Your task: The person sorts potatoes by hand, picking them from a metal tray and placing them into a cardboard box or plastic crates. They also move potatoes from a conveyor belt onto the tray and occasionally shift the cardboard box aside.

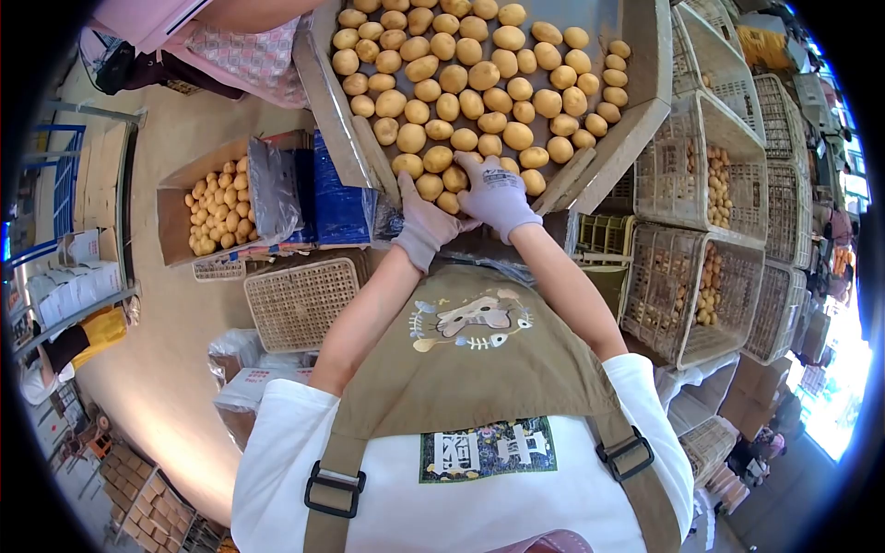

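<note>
Round yellow potatoes (472, 103) are spread over a grey sorting table (604, 23) with raised sides that narrow toward me. At its narrow near end, my gloved left hand (428, 224) lies beside a couple of potatoes, its fingers spread around them and touching. My right hand (499, 195), in a pale glove with dark print on its back, reaches in among the potatoes next to it. Its fingers are stretched out and apart against them. Part of the fingers of both hands is hidden behind the gloves and potatoes.
A carton of potatoes (221, 207) stands to the left beside a blue box (341, 198). An upturned plastic crate (304, 304) is nearer me. Stacked crates (696, 295), some with potatoes, line the right. Another person's pink sleeve (152, 23) is at upper left.
</note>
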A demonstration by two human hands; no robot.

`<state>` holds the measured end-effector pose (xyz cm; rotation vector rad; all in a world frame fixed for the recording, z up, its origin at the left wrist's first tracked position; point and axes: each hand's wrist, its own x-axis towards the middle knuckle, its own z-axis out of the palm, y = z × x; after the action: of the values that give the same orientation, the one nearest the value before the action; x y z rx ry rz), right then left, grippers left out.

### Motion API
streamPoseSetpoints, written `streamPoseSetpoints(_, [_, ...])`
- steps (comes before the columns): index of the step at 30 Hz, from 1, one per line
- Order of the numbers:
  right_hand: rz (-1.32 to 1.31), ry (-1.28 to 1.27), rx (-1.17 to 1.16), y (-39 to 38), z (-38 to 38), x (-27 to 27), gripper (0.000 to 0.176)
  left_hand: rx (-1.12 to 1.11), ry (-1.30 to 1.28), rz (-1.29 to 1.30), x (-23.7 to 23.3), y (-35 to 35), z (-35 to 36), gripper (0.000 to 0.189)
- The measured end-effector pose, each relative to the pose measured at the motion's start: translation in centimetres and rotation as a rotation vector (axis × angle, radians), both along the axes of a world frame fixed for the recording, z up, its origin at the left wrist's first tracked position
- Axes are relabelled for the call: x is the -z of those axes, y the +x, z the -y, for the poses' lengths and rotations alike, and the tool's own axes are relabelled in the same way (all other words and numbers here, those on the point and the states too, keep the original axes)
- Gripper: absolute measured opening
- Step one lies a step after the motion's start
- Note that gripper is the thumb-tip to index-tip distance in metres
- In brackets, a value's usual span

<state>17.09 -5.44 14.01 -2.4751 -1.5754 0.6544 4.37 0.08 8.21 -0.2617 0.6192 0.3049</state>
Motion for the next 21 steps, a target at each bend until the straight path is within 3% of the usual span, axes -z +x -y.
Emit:
streamPoseSetpoints(2, [-0.160,0.092,0.046,0.9,0.6,-0.5,0.041,0.006,-0.067,0.027,0.0,-0.2,-0.3,0.105])
streamPoseSetpoints(5, [-0.280,0.527,0.129,1.3,4.5,-2.5,0.033,-0.015,0.052,0.136,0.1,-0.3,-0.2,0.102])
streamPoseSetpoints(7, [-0.104,0.778,0.044,2.1,8.7,-4.6,0.035,-0.033,0.080,0.076,0.1,-0.5,0.0,0.098])
streamPoseSetpoints(9, [-0.027,0.859,0.069,3.7,15.3,-4.4,0.039,-0.036,0.114,0.018,-0.1,-0.4,-0.1,0.093])
streamPoseSetpoints(11, [0.011,0.700,0.168,5.2,22.6,-3.7,0.036,-0.048,0.067,-0.029,-0.9,-0.1,-0.2,0.092])
streamPoseSetpoints(13, [0.068,0.052,0.314,6.5,28.7,-3.5,0.042,-0.049,0.036,-0.065,-1.5,0.3,-0.1,0.091])
streamPoseSetpoints(15, [0.258,-0.519,0.350,4.9,29.8,-4.7,0.051,-0.043,0.022,-0.097,-1.9,0.3,0.0,0.091])
streamPoseSetpoints(16, [0.232,-0.213,0.332,5.1,29.3,-3.4,0.057,-0.027,0.085,-0.071,-1.4,0.4,0.1,0.091])
streamPoseSetpoints(18, [0.122,0.275,0.287,4.7,25.0,-3.2,0.046,-0.023,0.108,0.005,-0.9,0.3,0.2,0.097])
streamPoseSetpoints(21, [0.124,0.543,0.047,2.8,14.6,-7.7,0.042,0.023,0.129,-0.017,0.3,-0.2,0.5,0.099])
